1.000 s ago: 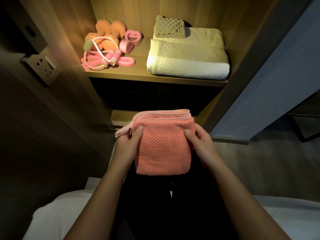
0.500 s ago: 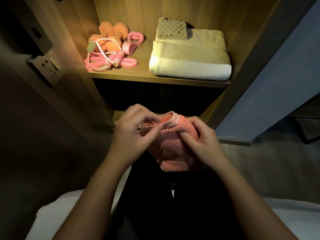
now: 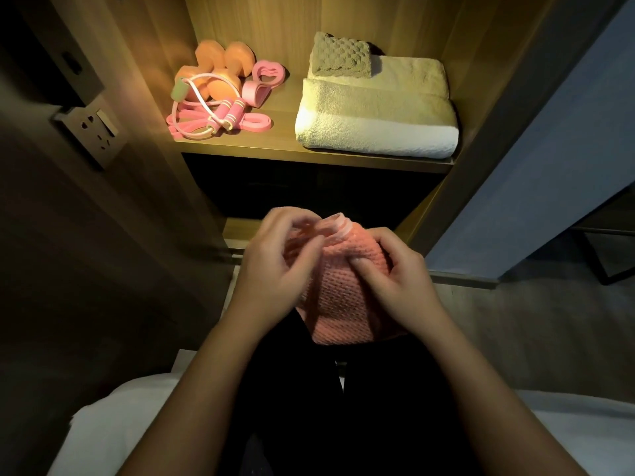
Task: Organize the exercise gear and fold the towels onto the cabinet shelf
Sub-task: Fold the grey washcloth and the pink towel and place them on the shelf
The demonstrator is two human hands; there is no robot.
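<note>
A folded pink waffle towel (image 3: pixel 340 304) is bunched between my hands, below the lit cabinet shelf (image 3: pixel 309 152). My left hand (image 3: pixel 275 269) pinches its folded edge near the top left. My right hand (image 3: pixel 391 273) grips the towel's right side with fingers curled over it. On the shelf lie a large folded white towel (image 3: pixel 378 121) with a small grey-green waffle towel (image 3: pixel 342 56) on top. At the shelf's left sit orange dumbbells (image 3: pixel 220 70), a pink jump rope (image 3: pixel 213 118) and a pink heart-shaped grip ring (image 3: pixel 266 77).
A wall socket plate (image 3: pixel 92 132) sticks out on the dark panel at left. A dark lower compartment (image 3: pixel 309 194) opens under the shelf. A blue-grey wall (image 3: pixel 532 166) stands at right. White bedding (image 3: pixel 113 424) lies beside my dark-clothed legs.
The pink towel was held flat by both sides; my hands have since closed in and bunched it, with my left hand moving over its top edge. The view shifted slightly.
</note>
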